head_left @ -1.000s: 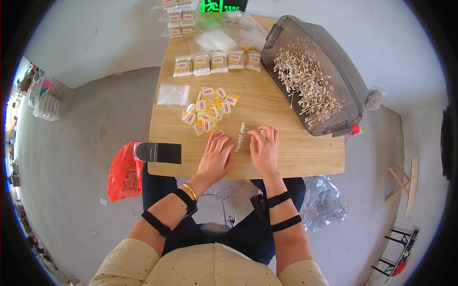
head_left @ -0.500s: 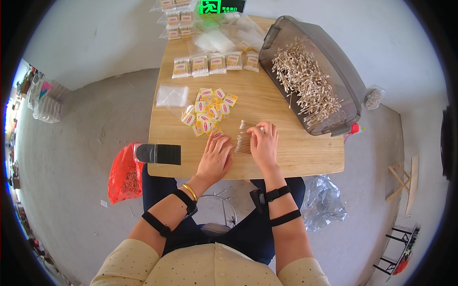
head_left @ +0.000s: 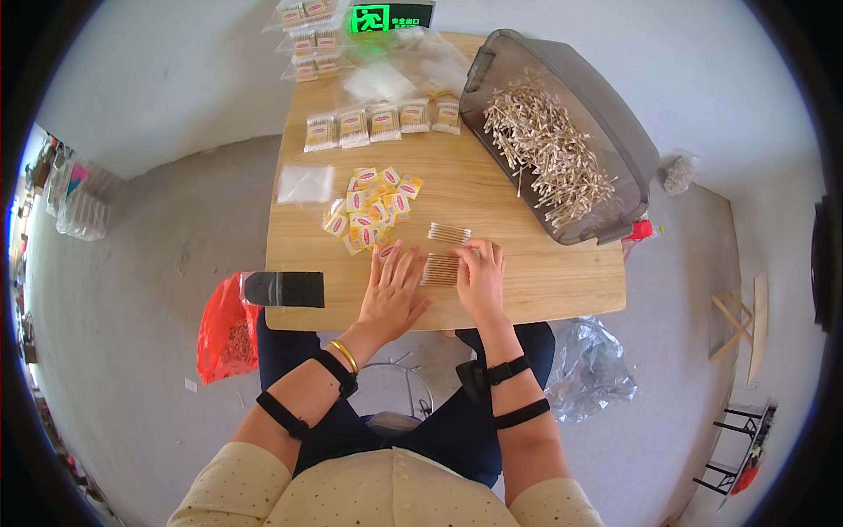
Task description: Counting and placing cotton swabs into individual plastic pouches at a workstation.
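Two small rows of cotton swabs lie side by side on the wooden table: an upper row [head_left: 450, 233] and a lower row [head_left: 439, 270]. My right hand [head_left: 481, 279] is curled at the right end of the lower row, its fingertips and thumb closed on the swab ends, which it partly hides. My left hand [head_left: 392, 285] rests palm down just left of that row, fingers stretched out and holding nothing. Its fingertips reach the lower edge of a loose pile of yellow and white printed cards [head_left: 373, 206].
A grey translucent bin [head_left: 645, 180] with loose swabs [head_left: 549, 154] stands tilted at the right. Filled swab packs [head_left: 385, 123] line the back, near clear bags [head_left: 378, 81]. Left are a stack of clear sleeves [head_left: 306, 184], a black strap-like piece [head_left: 294, 289] and a red bag [head_left: 226, 334].
My right hand has moved down from between the rows to the lower row, uncovering the upper one. My left fingers have spread out flatter. The whole view has shifted slightly.
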`<act>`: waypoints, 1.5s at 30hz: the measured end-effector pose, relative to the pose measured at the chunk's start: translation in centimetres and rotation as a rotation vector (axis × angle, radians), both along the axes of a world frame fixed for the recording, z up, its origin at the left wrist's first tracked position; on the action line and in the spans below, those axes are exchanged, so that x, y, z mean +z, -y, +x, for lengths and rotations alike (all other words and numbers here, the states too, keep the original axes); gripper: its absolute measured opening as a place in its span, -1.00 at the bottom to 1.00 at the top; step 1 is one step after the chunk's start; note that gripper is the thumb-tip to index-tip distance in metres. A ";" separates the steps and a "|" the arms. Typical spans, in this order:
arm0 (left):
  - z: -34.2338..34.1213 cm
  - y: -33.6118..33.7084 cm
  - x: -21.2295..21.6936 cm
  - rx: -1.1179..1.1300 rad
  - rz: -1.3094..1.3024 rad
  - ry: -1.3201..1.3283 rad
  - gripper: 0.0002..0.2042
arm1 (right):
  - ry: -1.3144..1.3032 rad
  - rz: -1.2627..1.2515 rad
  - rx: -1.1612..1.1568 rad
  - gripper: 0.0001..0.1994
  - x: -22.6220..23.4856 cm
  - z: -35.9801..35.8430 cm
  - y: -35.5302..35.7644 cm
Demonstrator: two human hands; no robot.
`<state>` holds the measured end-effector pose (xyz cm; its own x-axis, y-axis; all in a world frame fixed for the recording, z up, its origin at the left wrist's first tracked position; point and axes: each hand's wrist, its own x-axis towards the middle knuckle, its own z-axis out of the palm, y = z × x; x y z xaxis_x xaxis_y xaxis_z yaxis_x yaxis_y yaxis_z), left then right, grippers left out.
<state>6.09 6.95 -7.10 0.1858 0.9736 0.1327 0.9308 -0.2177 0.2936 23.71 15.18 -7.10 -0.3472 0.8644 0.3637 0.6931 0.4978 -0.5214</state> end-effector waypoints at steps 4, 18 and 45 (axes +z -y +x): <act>1.1 -1.4 0.5 -0.047 0.073 -0.018 -0.37 | -0.030 0.019 -0.116 -0.81 -0.3 2.0 1.0; -0.4 -2.1 0.4 0.000 -0.021 0.041 -0.25 | 0.215 -0.108 0.046 -0.29 0.1 2.4 4.2; -4.7 -1.0 2.7 0.209 0.157 0.219 -0.37 | 0.479 -0.091 0.006 -0.09 -1.5 -0.2 5.1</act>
